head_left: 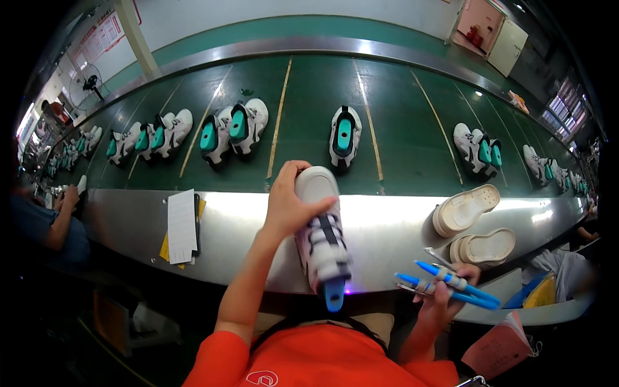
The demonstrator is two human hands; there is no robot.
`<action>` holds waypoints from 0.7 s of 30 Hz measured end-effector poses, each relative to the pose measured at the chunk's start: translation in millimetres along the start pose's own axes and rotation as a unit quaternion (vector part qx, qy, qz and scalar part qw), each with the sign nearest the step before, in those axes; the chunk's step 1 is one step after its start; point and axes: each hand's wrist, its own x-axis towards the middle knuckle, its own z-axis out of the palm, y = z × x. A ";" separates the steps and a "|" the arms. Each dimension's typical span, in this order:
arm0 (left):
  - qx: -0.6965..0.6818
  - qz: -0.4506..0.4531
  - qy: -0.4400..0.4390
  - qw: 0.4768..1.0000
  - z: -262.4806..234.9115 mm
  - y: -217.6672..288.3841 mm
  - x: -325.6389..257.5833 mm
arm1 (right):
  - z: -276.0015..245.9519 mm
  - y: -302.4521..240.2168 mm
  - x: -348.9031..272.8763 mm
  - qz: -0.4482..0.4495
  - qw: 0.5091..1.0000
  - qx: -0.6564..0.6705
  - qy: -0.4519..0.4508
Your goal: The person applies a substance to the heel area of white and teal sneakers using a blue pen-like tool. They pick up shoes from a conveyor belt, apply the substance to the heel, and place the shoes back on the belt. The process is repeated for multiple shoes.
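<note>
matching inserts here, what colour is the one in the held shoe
Blue insert in the shoe held by the left hand, best in head view.

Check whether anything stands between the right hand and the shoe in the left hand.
Only the blue pen-like tools that the right hand holds, their ends jutting toward the held shoe; nothing else visible stands between.

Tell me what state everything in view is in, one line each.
Held sneaker: toe pointing away, blue insert showing at heel
Left hand: gripping its toe end
Blue tools: held bunched together
Right hand: closed around them
Lone sneaker: upright on green belt, teal insert inside
Cream shoe-shaped pieces: resting on metal ledge
White paper: lying on ledge
Door: open
</note>
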 end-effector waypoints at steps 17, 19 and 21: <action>0.186 0.453 -0.073 0.869 -26.9 -35.9 -171.4 | -18.9 50.6 -14.7 0.266 0.962 0.062 0.001; 0.252 0.563 -0.059 0.785 -21.8 -57.7 -173.1 | -12.3 52.3 -17.1 0.273 0.960 0.062 -0.003; 0.241 0.563 -0.016 0.790 -16.5 -65.3 -166.8 | -8.1 53.0 -19.8 0.280 0.957 0.067 -0.017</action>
